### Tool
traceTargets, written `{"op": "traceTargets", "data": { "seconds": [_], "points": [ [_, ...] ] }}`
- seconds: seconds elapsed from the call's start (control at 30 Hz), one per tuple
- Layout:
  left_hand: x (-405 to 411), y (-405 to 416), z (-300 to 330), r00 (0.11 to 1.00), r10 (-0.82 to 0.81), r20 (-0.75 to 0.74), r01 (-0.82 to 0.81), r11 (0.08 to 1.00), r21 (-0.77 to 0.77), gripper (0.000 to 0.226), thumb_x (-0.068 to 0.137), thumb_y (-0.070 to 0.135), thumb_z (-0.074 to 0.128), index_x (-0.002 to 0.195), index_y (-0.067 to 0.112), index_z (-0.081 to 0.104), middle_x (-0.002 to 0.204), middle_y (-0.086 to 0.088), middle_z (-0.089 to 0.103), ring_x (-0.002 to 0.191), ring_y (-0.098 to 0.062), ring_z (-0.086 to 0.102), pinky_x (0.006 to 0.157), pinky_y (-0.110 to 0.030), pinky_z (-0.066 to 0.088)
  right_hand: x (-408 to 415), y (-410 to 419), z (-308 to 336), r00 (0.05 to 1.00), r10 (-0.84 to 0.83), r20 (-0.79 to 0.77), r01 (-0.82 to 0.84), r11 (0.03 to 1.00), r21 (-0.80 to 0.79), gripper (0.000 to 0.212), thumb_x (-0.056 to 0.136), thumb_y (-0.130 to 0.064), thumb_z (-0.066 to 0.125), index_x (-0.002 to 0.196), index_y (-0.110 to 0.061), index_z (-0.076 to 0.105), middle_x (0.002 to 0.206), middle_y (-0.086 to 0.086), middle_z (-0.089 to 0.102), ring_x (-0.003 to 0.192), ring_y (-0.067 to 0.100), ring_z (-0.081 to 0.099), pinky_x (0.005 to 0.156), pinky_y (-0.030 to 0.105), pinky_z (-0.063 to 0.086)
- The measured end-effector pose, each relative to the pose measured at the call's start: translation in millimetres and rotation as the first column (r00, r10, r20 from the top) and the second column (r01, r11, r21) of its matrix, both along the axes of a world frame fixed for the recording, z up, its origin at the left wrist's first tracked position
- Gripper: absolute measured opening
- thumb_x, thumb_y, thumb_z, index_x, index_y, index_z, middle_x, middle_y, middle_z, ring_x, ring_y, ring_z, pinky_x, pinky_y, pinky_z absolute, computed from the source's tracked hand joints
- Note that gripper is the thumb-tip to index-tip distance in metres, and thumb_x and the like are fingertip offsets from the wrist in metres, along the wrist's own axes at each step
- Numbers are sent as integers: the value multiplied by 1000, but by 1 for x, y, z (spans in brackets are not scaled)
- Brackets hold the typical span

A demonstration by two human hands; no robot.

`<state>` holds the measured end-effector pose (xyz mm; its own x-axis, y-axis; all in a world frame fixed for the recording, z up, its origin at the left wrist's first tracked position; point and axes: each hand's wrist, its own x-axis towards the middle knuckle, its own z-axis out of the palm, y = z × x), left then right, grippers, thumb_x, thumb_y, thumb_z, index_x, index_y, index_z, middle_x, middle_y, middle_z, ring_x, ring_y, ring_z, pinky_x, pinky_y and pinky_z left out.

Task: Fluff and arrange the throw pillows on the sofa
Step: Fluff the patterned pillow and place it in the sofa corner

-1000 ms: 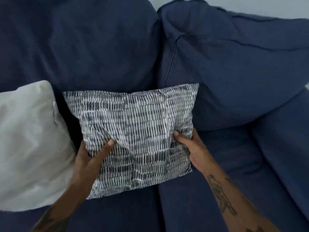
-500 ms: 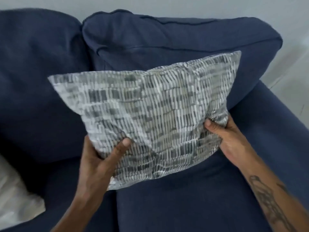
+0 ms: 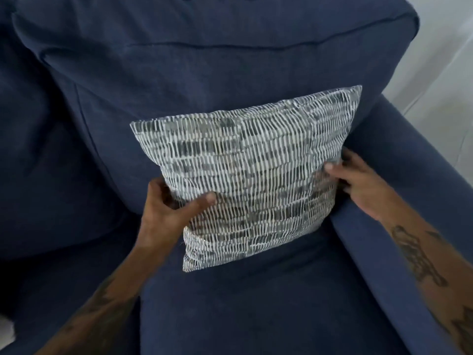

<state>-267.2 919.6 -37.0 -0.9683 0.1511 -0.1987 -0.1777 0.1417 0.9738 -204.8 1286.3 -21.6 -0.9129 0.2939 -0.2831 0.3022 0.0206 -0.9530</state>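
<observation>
A grey-and-white patterned throw pillow [image 3: 250,170] stands tilted on the navy sofa's right seat cushion [image 3: 256,303], leaning against the back cushion [image 3: 204,73] and close to the right armrest [image 3: 399,201]. My left hand [image 3: 169,213] grips the pillow's lower left edge, thumb on the front. My right hand [image 3: 358,180] holds its right edge, fingers behind and thumb on the front. The pillow's bottom edge rests on the seat.
A second navy back cushion [image 3: 38,149] fills the left side. A sliver of a white pillow [image 3: 6,329] shows at the bottom left edge. Pale floor [image 3: 448,73] lies beyond the armrest on the right.
Both hands carried the patterned pillow from beside the white pillow rightward across the sofa and set it down in the right corner by the armrest. The white pillow has slid almost out of view.
</observation>
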Motion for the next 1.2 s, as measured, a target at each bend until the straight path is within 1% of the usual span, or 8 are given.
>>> {"op": "traceTargets", "data": {
  "seconds": [0.1, 0.3, 0.5, 0.7, 0.87, 0.93, 1.03, 1.2],
  "points": [
    [-20, -13, 32, 992, 53, -110, -43, 995, 91, 60, 73, 47, 92, 118, 22, 61, 112, 15, 78, 107, -7, 74, 86, -25, 60, -20, 23, 34, 989, -85, -118, 80, 996, -49, 50, 97, -42, 62, 145, -37, 51, 142, -19, 61, 128, 7, 57, 104, 35, 42],
    [-39, -5, 74, 964, 126, -233, -101, 988, 117, 12, 95, 23, 75, 103, 15, 77, 98, 3, 83, 94, -12, 78, 90, -31, 64, -63, 20, 69, 972, -136, -189, 136, 991, -16, 4, 98, -21, 66, 100, -24, 68, 92, -10, 76, 86, 7, 70, 89, 31, 52],
    [-43, -11, 86, 951, 168, -260, -140, 983, 122, 8, 86, 26, 81, 92, 21, 79, 86, 10, 83, 88, -8, 77, 88, -27, 63, -51, 42, 77, 950, -181, -255, 166, 983, -78, 14, 75, -27, 84, 75, -29, 71, 88, -11, 74, 85, 6, 68, 86, 26, 54],
    [-48, -8, 75, 969, 125, -214, -93, 983, 156, 24, 90, 32, 79, 108, 16, 77, 100, 5, 84, 97, -10, 79, 89, -27, 62, -55, 37, 59, 967, -191, -169, 173, 978, -118, 13, 98, -16, 66, 95, -27, 61, 94, -10, 75, 86, 7, 71, 80, 29, 58],
    [-18, -16, 43, 992, -74, -105, 72, 997, -22, 80, 69, 53, 86, 133, 15, 57, 107, 32, 76, 101, 13, 71, 78, -7, 55, -43, 40, 59, 993, -35, -116, 30, 999, -42, 16, 102, -32, 56, 103, -39, 71, 105, -17, 73, 96, 5, 68, 80, 23, 56],
    [-8, -20, 23, 988, -156, -14, 155, 985, -74, 110, 52, 60, 97, 144, 20, 52, 128, 21, 73, 114, 8, 69, 84, -9, 56, -38, 45, 54, 998, 30, -63, -33, 999, -35, 29, 95, -36, 60, 123, -35, 65, 121, -14, 69, 107, 7, 66, 90, 26, 54],
    [-4, -11, 8, 990, -143, -15, 140, 980, -141, 82, 60, 49, 91, 133, 20, 66, 120, 11, 79, 107, 2, 74, 77, -6, 57, -39, 49, 47, 998, 20, -59, -21, 1000, -14, 52, 87, -28, 68, 137, -16, 61, 124, -7, 73, 109, 11, 69, 94, 34, 53],
    [-12, 4, 19, 997, -29, -77, 22, 996, -87, 37, 82, 31, 83, 115, 15, 77, 101, 20, 82, 92, 2, 78, 74, -11, 60, -51, 46, 45, 980, -174, -95, 171, 985, -36, 50, 98, -22, 64, 145, -7, 54, 125, -4, 74, 112, 12, 70, 89, 28, 56]
  ]
}}
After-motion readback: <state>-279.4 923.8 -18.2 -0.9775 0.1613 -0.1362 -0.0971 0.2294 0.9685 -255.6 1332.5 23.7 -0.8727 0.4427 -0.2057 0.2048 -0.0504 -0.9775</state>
